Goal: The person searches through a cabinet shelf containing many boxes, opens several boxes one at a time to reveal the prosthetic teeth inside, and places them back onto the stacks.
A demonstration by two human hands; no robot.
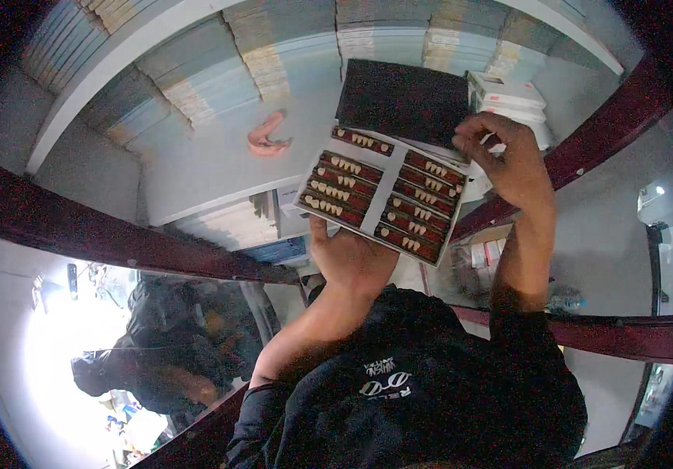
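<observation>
My left hand [352,262] holds a shallow white tray [384,195] from underneath, its fingers mostly hidden. In the tray, ivory-coloured false teeth [336,191] sit in rows on dark red strips, in two columns. A flat black panel [403,98] lies just beyond the tray's far edge; whether it is joined to the tray I cannot tell. My right hand [508,156] is raised by the far right corner of the tray, fingers curled together. A bit of white shows between them, and I cannot make out whether it is held. A pink horseshoe-shaped denture piece [268,139] rests on the white shelf to the left.
Tall stacks of thin packets [274,62] line the back of the white shelf [196,168]. White boxes [508,94] are piled at the right, behind my right hand. Dark red frame edges [102,219] run along both sides, with a glass pane [204,336] at lower left.
</observation>
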